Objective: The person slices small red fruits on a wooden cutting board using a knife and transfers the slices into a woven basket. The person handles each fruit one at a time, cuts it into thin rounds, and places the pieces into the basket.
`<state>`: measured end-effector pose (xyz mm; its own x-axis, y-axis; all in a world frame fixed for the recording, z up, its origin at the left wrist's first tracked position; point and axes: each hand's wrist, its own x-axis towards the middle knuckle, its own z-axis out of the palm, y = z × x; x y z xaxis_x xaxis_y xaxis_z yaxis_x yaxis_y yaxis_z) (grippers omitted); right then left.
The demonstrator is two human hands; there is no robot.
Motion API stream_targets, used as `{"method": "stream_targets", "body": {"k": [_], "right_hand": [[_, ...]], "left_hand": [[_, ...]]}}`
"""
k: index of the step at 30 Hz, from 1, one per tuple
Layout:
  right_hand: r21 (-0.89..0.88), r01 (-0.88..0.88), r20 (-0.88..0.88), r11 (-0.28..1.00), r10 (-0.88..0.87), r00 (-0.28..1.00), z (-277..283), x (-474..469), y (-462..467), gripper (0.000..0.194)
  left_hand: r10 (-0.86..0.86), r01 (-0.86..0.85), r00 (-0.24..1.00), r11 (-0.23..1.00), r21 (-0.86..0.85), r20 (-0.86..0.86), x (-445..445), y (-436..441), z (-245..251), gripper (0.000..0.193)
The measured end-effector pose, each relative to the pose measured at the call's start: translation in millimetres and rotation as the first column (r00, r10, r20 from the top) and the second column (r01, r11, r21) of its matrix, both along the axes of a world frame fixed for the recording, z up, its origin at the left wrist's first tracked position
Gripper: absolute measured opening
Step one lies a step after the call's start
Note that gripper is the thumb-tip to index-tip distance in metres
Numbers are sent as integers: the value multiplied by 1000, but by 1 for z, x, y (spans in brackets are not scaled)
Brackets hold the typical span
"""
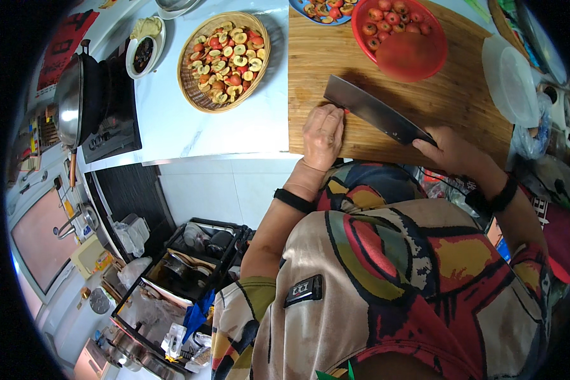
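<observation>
My right hand [444, 149] grips the handle of a wide-bladed cleaver [375, 114]. Its blade slants up and left over a wooden cutting board [470, 114]. At the blade's far end, my left hand [323, 135] rests on the board with its fingers bent together. A bit of red fruit [346, 111] shows beside the fingertips; the hand hides most of it. Beyond the cleaver, a red plastic basket [442, 42] holds whole small red fruits [392, 19], and a blurred patch covers its near part. Left of the board, a wicker basket [184, 88] contains many cut fruit halves [240, 50].
A blue plate [298, 8] of cut fruit sits at the board's far edge. A translucent plastic lid [510, 80] lies at the right. Further left are a white bowl [132, 64] with dark contents and a wok [71, 99] on a stove. An open drawer [194, 299] stands below.
</observation>
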<state>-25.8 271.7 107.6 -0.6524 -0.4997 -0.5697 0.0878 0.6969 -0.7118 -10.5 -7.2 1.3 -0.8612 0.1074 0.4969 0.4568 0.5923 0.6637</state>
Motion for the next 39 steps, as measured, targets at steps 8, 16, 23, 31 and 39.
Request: {"method": "stream_targets", "body": {"k": [8, 16, 23, 31, 39], "right_hand": [[159, -8, -130, 987, 29, 991, -1, 10, -27, 39], [107, 82, -306, 991, -45, 951, -13, 28, -30, 34], [96, 223, -270, 970, -190, 944, -6, 52, 0, 33], [-84, 392, -73, 916, -398, 915, -23, 77, 21, 33], [-100, 492, 347, 865, -433, 832, -19, 65, 2, 32]], "left_hand": [[-5, 5, 1000, 999, -39, -10, 4, -3, -4, 19], [-9, 5, 999, 997, -73, -48, 5, -2, -1, 16], [35, -32, 993, 999, -31, 114, 13, -7, 14, 18], [2, 81, 879, 985, -153, 476, -11, 6, 33, 60], [23, 28, 904, 993, -111, 427, -24, 7, 22, 39]]}}
